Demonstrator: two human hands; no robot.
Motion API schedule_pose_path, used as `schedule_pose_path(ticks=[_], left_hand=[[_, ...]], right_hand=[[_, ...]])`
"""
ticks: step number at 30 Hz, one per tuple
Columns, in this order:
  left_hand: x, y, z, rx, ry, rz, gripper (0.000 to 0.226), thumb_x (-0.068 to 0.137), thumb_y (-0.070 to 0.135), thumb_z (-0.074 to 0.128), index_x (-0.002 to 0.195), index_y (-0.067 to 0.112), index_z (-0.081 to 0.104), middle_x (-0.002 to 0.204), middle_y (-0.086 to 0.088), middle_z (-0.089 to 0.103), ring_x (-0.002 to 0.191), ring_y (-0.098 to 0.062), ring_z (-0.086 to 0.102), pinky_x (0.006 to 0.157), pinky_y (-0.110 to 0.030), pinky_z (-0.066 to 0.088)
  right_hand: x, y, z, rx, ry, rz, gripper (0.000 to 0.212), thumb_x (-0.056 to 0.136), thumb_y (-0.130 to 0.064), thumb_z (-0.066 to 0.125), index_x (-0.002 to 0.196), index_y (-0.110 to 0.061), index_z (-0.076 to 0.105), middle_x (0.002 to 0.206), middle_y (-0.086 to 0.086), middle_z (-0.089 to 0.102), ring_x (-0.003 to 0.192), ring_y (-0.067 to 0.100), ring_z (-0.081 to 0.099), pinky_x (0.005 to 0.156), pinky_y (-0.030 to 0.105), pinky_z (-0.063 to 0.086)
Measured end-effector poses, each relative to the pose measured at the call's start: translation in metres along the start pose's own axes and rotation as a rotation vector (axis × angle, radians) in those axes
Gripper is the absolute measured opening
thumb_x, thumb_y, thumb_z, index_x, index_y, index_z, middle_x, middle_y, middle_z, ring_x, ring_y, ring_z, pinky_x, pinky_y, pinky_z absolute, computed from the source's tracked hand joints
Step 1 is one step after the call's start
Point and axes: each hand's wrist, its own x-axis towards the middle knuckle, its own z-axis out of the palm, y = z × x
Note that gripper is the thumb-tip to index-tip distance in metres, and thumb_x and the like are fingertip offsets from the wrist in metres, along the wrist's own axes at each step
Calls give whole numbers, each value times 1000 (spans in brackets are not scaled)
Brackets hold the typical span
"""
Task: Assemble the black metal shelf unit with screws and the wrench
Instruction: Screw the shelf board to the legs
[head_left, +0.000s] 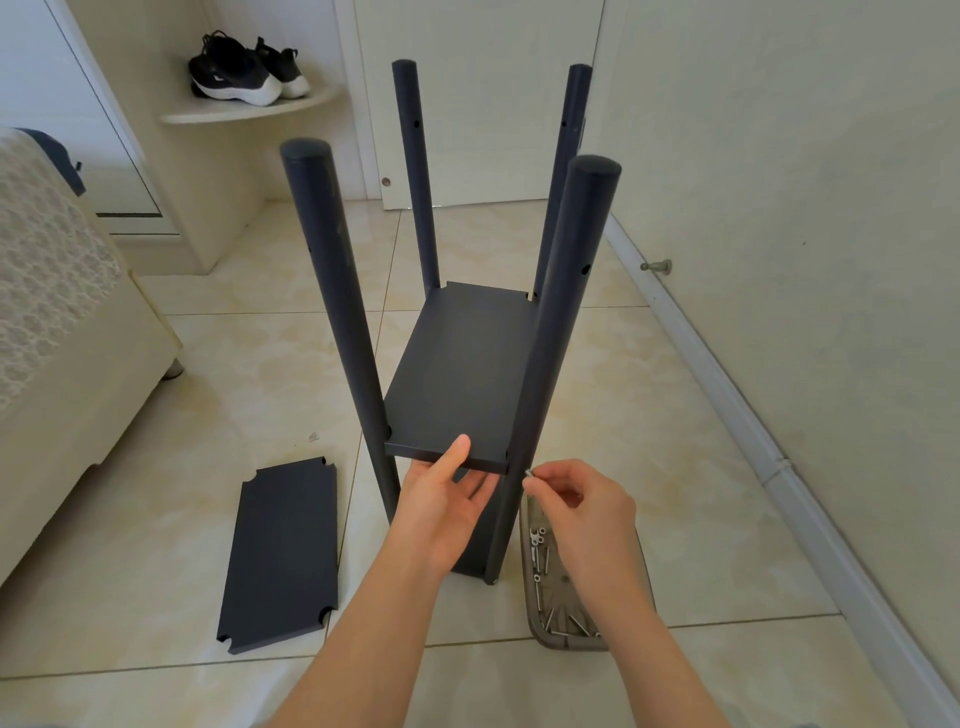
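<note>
The black shelf unit stands on the floor with several round posts (561, 332) rising around a shelf panel (462, 374). My left hand (441, 504) holds the near edge of that panel, thumb on top and fingers underneath. My right hand (582, 504) pinches a small silver screw (529, 474) right beside the near right post, at the panel's corner. A loose black panel (283, 553) with notched corners lies flat on the tiles to the left. No wrench is visible.
A grey tray (550, 623) with several silver screws and bolts lies on the floor under my right wrist. A sofa (57, 338) is at the left, a wall with a door stop (657, 267) at the right, black shoes (244, 73) on a corner ledge behind.
</note>
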Motion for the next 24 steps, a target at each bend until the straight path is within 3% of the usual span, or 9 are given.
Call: schedule_pose_path(ticks=[8, 13, 17, 24], left_hand=[[0, 0, 1, -11, -26, -3, 36, 96, 7, 58, 131, 19, 58, 123, -11, 70, 108, -29, 71, 83, -37, 60], [1, -1, -1, 5, -12, -4, 38, 95, 8, 60, 132, 19, 57, 123, -9, 71, 110, -29, 70, 89, -38, 56], [2, 0, -2, 4, 1, -4, 35, 95, 9, 61, 128, 19, 59, 122, -10, 71, 108, -29, 71, 88, -38, 56], [3, -1, -1, -5, 5, -5, 38, 95, 8, 61, 132, 18, 57, 121, -11, 71, 109, -30, 70, 90, -40, 56]], right_hand=[[8, 5, 0, 148, -42, 73, 4, 83, -22, 76, 86, -22, 74, 79, -9, 74, 81, 4, 68, 77, 24, 53], [12, 3, 0, 52, -24, 7, 15, 81, -22, 79, 79, -21, 64, 69, -6, 67, 63, -1, 60, 60, 10, 42], [13, 0, -1, -78, -47, -45, 14, 81, -24, 79, 80, -23, 65, 73, -9, 66, 69, -1, 61, 61, 10, 44], [16, 0, -11, -5, -138, 21, 8, 82, -17, 76, 86, -21, 71, 76, -9, 72, 75, -3, 66, 64, 9, 47]])
